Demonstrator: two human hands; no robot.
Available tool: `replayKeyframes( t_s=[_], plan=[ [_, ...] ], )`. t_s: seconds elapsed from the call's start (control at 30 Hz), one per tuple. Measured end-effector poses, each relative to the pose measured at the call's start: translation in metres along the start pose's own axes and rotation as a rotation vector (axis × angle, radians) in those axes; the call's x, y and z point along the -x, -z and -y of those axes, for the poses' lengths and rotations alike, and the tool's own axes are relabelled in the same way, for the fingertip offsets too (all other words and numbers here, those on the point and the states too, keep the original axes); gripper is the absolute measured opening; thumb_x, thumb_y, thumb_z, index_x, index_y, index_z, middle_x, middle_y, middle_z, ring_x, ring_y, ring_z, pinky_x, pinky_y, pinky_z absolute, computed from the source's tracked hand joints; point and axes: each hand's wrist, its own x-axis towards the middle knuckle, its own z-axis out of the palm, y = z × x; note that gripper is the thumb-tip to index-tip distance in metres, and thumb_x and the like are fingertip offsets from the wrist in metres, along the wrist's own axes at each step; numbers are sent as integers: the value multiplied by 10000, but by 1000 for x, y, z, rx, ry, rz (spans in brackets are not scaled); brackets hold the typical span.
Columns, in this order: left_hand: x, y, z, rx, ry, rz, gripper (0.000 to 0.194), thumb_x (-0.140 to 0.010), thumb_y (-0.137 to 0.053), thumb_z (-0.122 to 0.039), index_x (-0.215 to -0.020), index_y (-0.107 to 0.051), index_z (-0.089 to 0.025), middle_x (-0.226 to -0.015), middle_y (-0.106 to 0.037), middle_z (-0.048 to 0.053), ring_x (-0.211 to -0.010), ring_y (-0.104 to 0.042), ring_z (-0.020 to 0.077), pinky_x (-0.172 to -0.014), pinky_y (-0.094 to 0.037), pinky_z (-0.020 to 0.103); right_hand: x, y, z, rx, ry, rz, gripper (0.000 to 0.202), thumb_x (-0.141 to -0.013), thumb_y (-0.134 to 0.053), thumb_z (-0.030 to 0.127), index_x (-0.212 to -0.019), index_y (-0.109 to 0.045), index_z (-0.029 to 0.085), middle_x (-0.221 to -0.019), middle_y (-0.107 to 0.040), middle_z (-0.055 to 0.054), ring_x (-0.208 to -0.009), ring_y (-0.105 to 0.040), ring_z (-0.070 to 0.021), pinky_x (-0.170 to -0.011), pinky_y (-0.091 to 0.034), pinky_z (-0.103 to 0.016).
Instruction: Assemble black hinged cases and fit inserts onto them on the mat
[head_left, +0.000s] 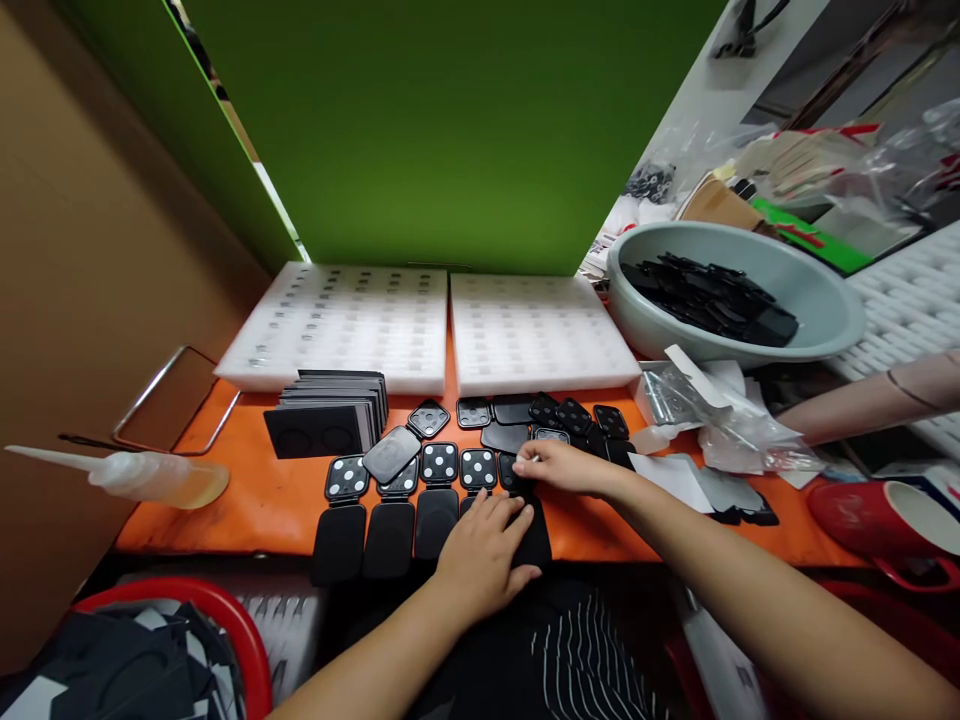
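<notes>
The open black case (507,479) lies near the surface's (622,515) front edge, under my right hand (551,467); whether those pinched fingertips grip anything, I can't tell. My left hand (484,550), spread, grasping nothing, lies over the row. I'd keep everything flat, pressing squarely. The grey bowl (654,330) holds dark pieces; the bottle (154,475), yellowish liquid.

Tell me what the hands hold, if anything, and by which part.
For the right hand, fingertips at a black case, it cannot be told; the left hand lies palm-down, apparently gripping nothing.
</notes>
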Motion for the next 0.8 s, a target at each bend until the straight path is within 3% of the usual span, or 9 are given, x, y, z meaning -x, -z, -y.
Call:
replayKeyframes(
  t_s=[0.1,0.27,0.4,0.67,0.8],
  plan=[
    [0,-1,1,5,-5,-3,653,-764,-626,-504,-1311,-437,-202,-1247,-534,92,-1199,-444,256,-1081,-286,466,-1,-10,2,41,-2,-115,193,-886,-448,296,-913,-566,146,-886,-642,-66,-775,-578,-166,-660,-409,-249],
    [0,1,-1,-20,6,-17,632,-746,-637,-524,-1271,-476,-211,-1204,-533,91,-1170,-450,265,-1054,-322,453,2,-33,27,537,60,-118,157,-905,-406,197,-943,-547,139,-911,-618,-109,-857,-574,-221,-720,-411,-300],
    [1,1,-1,-31,-3,-22,568,-740,-653,-505,-1212,-520,-220,-1152,-543,80,-1121,-472,261,-1017,-371,428,5,-37,37,718,50,-134,176,-905,-369,160,-955,-537,151,-900,-608,-125,-864,-579,-245,-711,-427,-318],
    [2,1,0,-45,0,-19,648,-736,-654,-513,-1282,-467,-221,-1214,-527,87,-1122,-473,265,-1030,-347,440,-5,-25,40,534,-39,6,250,-875,-439,253,-1063,-526,113,-874,-678,-147,-777,-643,-254,-618,-419,-292],
    [2,3,-1,-49,-7,-15,638,-746,-647,-506,-1283,-472,-209,-1199,-543,85,-1129,-470,266,-1033,-343,432,-8,-15,32,295,-42,41,141,-800,-509,245,-871,-582,147,-789,-666,-84,-696,-601,-188,-580,-383,-246]
  ],
)
